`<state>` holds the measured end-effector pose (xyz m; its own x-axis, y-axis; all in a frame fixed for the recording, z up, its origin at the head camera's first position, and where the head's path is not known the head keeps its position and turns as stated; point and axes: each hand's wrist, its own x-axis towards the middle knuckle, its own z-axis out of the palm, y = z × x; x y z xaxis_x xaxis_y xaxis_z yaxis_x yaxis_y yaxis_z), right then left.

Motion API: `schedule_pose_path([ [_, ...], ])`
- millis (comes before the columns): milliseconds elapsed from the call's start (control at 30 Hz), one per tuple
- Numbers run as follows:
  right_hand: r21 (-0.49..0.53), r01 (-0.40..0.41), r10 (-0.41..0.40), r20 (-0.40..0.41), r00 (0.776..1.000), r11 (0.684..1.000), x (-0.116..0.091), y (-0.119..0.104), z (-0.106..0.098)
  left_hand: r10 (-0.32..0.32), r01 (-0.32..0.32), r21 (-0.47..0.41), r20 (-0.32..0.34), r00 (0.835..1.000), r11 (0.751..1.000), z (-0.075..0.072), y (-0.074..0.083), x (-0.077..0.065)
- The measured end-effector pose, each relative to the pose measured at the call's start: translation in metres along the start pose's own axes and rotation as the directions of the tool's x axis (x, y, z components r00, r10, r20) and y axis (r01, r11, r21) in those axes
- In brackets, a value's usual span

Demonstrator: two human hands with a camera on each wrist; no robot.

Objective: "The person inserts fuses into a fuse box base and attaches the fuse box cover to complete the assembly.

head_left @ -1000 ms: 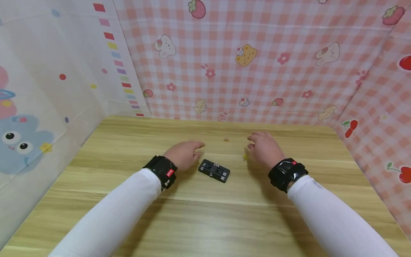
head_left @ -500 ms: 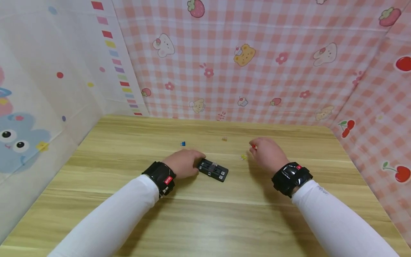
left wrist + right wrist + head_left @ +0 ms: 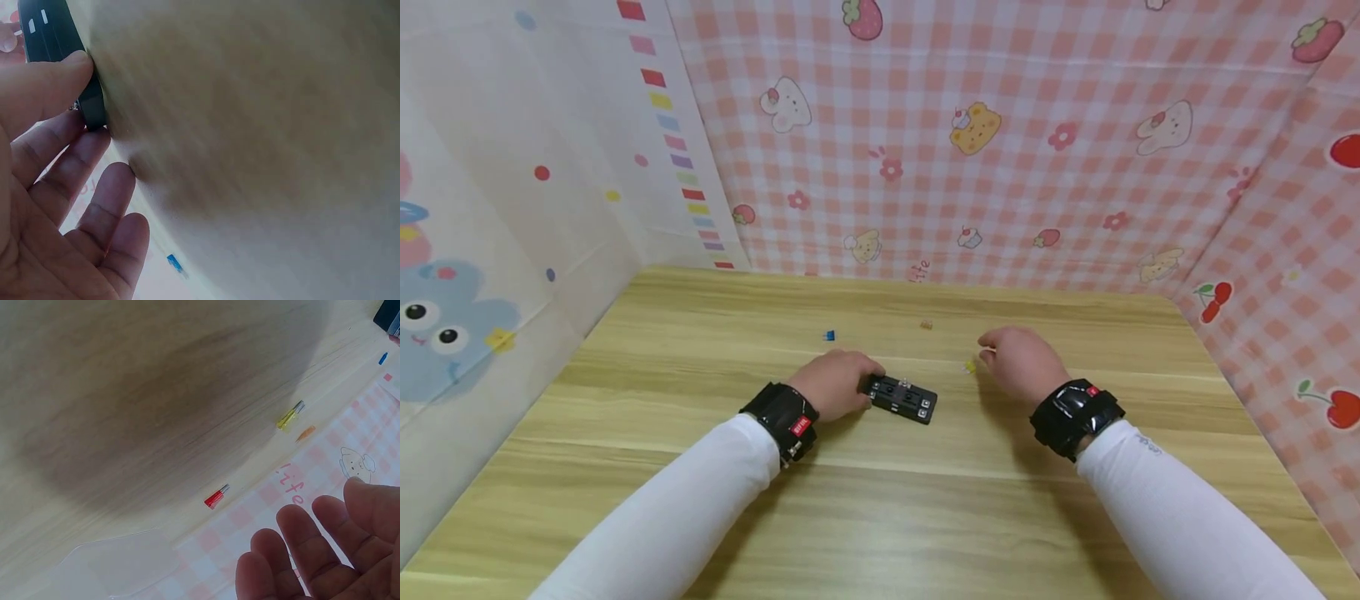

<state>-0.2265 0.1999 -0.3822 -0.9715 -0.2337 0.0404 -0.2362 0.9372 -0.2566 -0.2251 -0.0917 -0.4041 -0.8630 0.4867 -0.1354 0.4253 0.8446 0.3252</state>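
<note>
My left hand (image 3: 835, 385) grips the left end of a flat black fuse block (image 3: 902, 398) with silver metal contacts. In the left wrist view, the thumb lies on one face of the block (image 3: 53, 31) and fingertips touch its end; two other fingers are off it. My right hand (image 3: 1024, 367) hovers above the table, fingers loosely bent and holding nothing. Close to its fingertips lies a small yellow blade fuse (image 3: 971, 367). A red blade fuse (image 3: 215, 497) shows in the right wrist view, but the right hand hides it from the head view.
Behind the left hand lies a blue blade fuse (image 3: 830, 336). Farther back, near the middle, is an orange one (image 3: 927, 325). The wood-grain table (image 3: 880, 517) is bounded by a pink checked cloth (image 3: 910, 108) behind and patterned cloths at both sides.
My left hand has moved slightly toward me and taken hold of the block's left end, uncovering the blue fuse. The right hand has dropped slightly toward me; the red fuse, glimpsed midway, is hidden again.
</note>
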Motion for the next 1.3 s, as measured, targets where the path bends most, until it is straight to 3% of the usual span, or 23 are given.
schedule_pose_path([
  [333,0.024,-0.051,0.05,0.031,0.998,0.998,-0.002,0.0,-0.002,-0.004,0.004,-0.011,-0.004,1.0,1.0,0.001,0.006,-0.001],
  [767,-0.002,-0.043,0.043,0.012,0.999,0.999,-0.004,0.001,-0.001,0.034,-0.034,-0.014,-0.027,0.999,0.999,0.003,0.014,-0.006],
  [1000,-0.021,-0.018,0.018,0.007,1.0,1.0,-0.001,0.0,0.001,0.022,-0.022,0.001,-0.029,0.999,1.0,0.004,0.016,-0.006],
  [1300,-0.036,-0.037,0.039,0.069,0.997,0.999,0.004,-0.007,0.004,-0.004,0.004,0.005,-0.002,1.0,1.0,0.006,0.017,-0.006],
])
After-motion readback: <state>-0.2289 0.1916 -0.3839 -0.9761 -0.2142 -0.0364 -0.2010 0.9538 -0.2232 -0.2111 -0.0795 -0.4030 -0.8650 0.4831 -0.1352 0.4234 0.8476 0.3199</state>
